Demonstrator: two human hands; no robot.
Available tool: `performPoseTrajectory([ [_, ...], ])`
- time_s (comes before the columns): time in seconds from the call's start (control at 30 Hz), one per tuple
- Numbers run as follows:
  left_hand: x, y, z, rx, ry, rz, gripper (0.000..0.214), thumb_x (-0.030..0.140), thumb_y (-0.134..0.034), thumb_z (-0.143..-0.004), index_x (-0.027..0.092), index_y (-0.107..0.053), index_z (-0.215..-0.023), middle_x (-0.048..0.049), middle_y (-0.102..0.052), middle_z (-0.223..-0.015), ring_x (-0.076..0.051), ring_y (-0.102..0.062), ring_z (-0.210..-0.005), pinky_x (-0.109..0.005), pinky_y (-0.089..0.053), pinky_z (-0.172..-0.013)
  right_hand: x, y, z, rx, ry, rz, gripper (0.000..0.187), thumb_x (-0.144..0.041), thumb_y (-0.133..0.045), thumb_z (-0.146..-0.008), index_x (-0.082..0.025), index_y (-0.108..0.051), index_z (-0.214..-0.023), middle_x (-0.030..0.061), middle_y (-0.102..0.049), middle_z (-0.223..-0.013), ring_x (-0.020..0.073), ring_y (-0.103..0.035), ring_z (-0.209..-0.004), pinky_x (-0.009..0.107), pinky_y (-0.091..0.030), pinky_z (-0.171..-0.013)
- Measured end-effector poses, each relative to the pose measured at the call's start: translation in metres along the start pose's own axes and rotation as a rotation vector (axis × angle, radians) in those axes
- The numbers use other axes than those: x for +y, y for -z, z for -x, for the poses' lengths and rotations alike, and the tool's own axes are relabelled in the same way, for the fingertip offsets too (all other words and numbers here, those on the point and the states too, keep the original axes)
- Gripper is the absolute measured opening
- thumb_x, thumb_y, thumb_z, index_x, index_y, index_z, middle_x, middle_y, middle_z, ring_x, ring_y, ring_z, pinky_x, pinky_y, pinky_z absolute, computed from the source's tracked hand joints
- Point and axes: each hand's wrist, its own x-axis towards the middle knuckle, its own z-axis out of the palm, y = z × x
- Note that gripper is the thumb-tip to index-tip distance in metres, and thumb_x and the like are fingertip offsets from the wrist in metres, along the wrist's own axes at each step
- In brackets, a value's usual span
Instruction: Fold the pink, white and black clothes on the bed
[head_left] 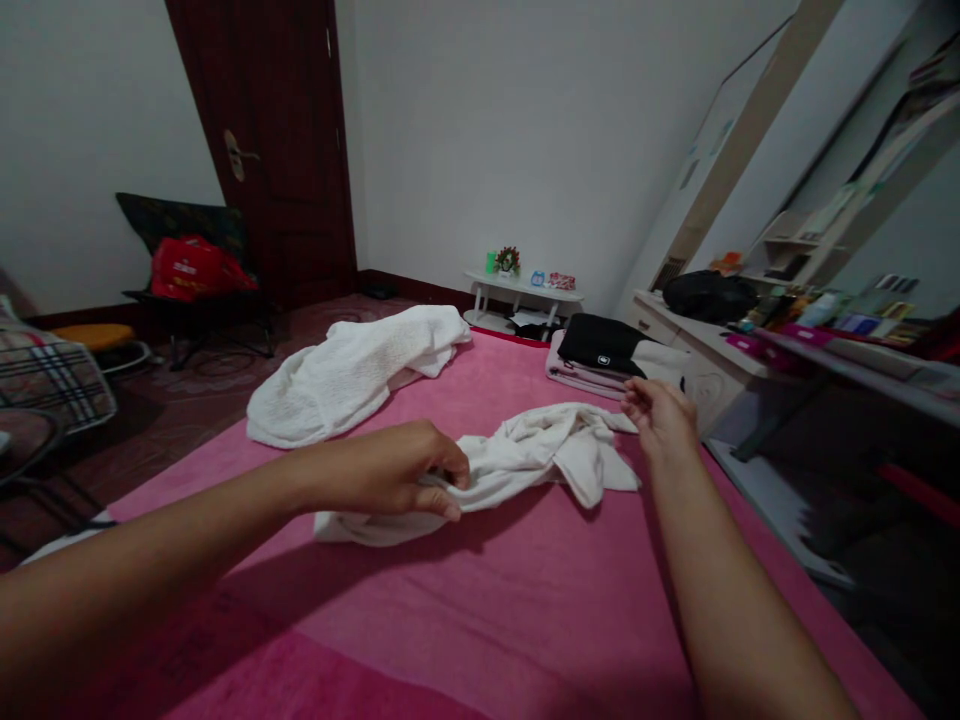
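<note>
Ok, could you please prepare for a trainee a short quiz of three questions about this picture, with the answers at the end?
1. True or false: the black folded garment lies on top of the pink folded cloth.

2. What does the person's left hand touch?
A) the door handle
B) the crumpled white cloth on the pink bed
C) the small white table

3. Fill in the missing word: the red bag rests on a dark ____ near the door.

Key: 1. True. 2. B. 3. chair.
</note>
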Motion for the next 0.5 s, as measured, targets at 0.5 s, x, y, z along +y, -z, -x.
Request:
performPoseTrajectory([
  [0.5, -0.031, -0.034, -0.025, 0.172, 0.307, -0.100, 0.032, 0.049, -0.064, -0.074, 0.018, -0.064, -0.083, -0.0018, -0.062, -0.073, -0.016, -0.056, -0.064, -0.024, -0.038, -0.058, -0.014, -0.047, 0.076, -1.187, 0.253, 0.998, 0.022, -0.020, -0.068, -0.062, -0.018, -0.071, -0.084, -0.0002, -0.068, -0.083, 0.0142, -0.059, -0.073, 0.023, -0.043, -0.064],
])
